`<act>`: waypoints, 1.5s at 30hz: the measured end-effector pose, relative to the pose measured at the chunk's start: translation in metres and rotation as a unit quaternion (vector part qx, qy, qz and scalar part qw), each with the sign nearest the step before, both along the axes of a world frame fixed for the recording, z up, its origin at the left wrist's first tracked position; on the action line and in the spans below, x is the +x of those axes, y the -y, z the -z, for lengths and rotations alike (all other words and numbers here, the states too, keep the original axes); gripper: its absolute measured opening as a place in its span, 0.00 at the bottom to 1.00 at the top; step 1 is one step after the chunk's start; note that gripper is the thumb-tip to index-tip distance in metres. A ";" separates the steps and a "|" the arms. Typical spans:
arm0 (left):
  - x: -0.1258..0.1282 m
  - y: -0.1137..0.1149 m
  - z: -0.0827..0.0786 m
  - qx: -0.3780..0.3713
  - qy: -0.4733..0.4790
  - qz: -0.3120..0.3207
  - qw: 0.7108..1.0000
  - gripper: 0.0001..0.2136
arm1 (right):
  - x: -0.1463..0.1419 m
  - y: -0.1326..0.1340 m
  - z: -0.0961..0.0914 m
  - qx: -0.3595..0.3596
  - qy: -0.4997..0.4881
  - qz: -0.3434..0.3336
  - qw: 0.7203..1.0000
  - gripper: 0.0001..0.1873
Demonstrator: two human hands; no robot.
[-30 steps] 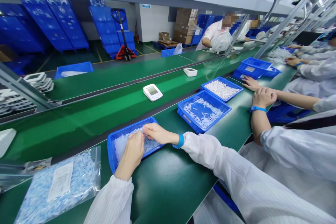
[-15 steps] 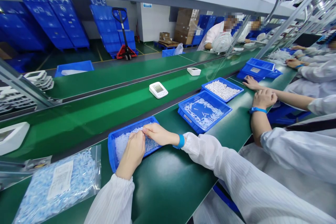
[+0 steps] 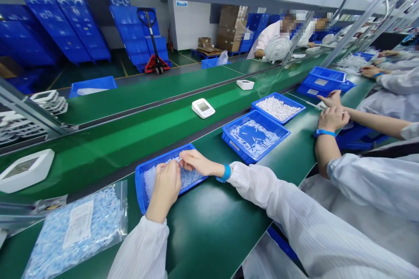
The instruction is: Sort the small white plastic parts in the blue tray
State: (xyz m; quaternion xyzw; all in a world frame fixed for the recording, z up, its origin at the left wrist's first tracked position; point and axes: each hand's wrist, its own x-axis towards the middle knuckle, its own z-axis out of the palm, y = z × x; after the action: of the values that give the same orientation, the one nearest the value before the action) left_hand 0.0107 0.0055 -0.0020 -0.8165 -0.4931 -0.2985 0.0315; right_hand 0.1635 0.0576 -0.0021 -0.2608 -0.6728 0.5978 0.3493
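Both hands meet over a blue bin filled with small white and pale-blue plastic pieces. My left hand has its fingers pinched together, its back toward me. Across from it, my right hand, with a blue band at the wrist, is pinched too. A small white plastic piece shows faintly between the fingertips of the two hands; its exact shape is hidden. Left of the bin lies a clear bag of light-blue and white pieces with a white label.
Beyond the bin, white monitors with screens sit on the green conveyor. To the right are a blue tray of thin strips and a tray of white pieces. A co-worker's hands are beside them.
The monitors have shifted rightward along the conveyor. My fingertips have shifted slightly, still close together over the bin. The co-worker's farther hand has lifted and turned near the stacked blue bins.
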 end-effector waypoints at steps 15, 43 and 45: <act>-0.003 0.004 -0.007 -0.037 0.033 -0.008 0.999 0.11 | 0.000 0.003 -0.006 0.006 0.013 0.029 0.999 0.22; -0.005 0.003 -0.009 -0.034 0.046 0.003 0.998 0.11 | 0.002 0.001 -0.004 0.010 0.017 0.018 1.000 0.22; -0.005 0.003 -0.008 -0.033 0.045 0.003 0.998 0.11 | 0.002 0.001 -0.003 0.015 0.021 0.016 1.000 0.23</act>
State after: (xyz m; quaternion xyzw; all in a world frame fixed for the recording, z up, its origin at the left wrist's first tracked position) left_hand 0.0059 0.0027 0.0057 -0.8041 -0.5014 -0.3190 -0.0182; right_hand 0.1651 0.0569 0.0007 -0.2784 -0.6846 0.5762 0.3490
